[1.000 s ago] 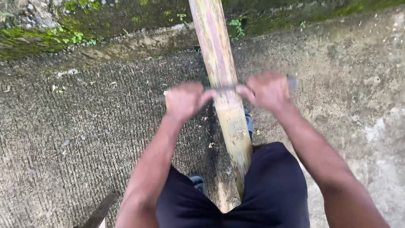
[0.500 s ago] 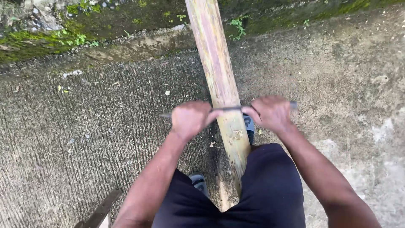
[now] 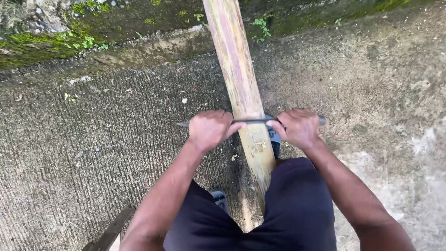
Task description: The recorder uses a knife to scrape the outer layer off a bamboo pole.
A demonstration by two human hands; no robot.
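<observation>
Two hands — the left hand [image 3: 210, 128] and right hand [image 3: 298, 126] — grip tight a long knife [image 3: 253, 122] across the bamboo pole [image 3: 241, 93], now pulled lower in the frame, so scraping goes on.

A long pale bamboo pole [image 3: 239, 88] with green and brown streaks lies slanted between the legs. A thin dark blade [image 3: 253, 121] lies across it, touching its scraped surface.
</observation>
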